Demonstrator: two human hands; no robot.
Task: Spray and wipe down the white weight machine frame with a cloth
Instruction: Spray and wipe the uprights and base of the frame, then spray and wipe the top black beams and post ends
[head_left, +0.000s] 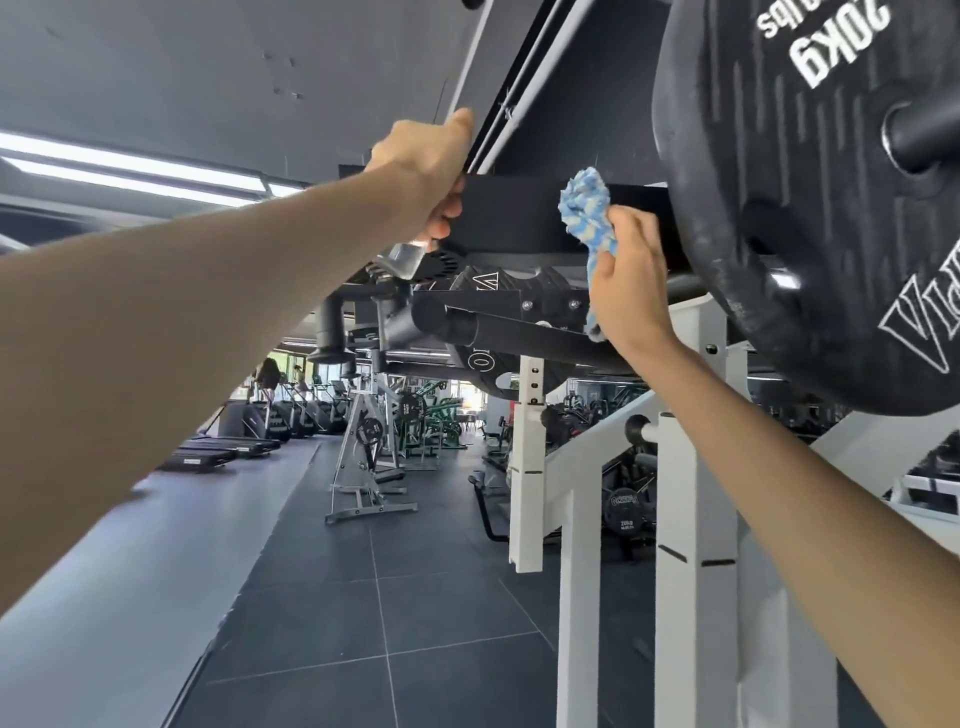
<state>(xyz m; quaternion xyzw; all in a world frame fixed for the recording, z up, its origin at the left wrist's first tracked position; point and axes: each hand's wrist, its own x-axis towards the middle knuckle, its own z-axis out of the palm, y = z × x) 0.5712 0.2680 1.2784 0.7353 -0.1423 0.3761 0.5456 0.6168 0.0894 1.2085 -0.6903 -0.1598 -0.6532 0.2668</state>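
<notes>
Overhead, right grip (623, 270) presses the bunched cloth (584, 202) against a black plate (519, 218); left grip (426, 166) clutches a clear bottle (402, 260)

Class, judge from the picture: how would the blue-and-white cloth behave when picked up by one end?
Probably floppy: the cloth bunches above the right hand and a tail droops below it. Likely light: one hand alone holds it raised.
</notes>
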